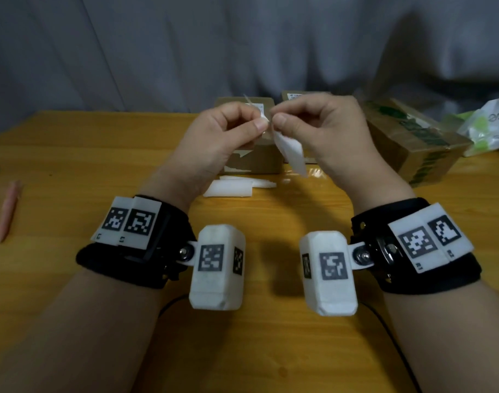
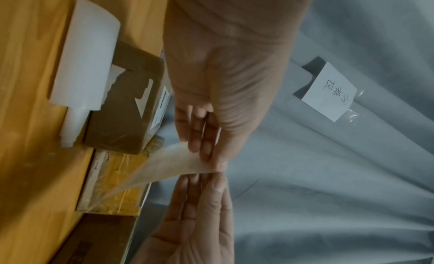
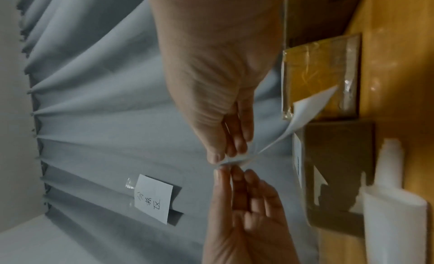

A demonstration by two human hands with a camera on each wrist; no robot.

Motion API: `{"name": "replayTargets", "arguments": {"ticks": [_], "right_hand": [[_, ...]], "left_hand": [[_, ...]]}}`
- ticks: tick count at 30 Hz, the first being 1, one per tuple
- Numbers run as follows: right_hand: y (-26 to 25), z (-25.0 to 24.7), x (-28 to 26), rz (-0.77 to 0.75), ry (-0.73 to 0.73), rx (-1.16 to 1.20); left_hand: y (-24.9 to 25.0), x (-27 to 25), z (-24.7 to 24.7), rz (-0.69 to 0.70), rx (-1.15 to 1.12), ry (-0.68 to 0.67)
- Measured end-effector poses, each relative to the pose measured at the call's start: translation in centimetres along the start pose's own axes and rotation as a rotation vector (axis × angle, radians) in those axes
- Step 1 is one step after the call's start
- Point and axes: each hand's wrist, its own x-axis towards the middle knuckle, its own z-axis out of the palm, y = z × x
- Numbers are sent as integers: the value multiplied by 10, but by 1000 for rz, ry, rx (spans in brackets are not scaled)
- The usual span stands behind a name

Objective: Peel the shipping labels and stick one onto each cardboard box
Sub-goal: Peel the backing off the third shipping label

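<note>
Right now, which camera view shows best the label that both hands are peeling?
The right wrist view: the label curls white and sharp from the pinching fingers. In the left wrist view it is blurred and translucent. The head view shows it small between both hands.

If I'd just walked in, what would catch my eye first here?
Two raised hands, the left hand and the right hand, pinch one white label at its top corner above the wooden table. Behind them stand cardboard boxes, and bulky black wristbands carry black-and-white square codes.
</note>
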Motion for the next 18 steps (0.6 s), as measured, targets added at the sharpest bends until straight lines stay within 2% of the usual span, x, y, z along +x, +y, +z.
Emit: {"name": "replayTargets", "arguments": {"ticks": [2, 7, 18], "right_hand": [[1, 4, -1, 7, -45, 56], [-2, 7, -3, 2, -53, 144], [2, 5, -2, -19, -60, 26]], "left_hand": [[0, 0, 1, 22, 30, 18], [-1, 0, 0, 49, 31, 11], [-3, 2, 3, 4, 0, 49]]}}
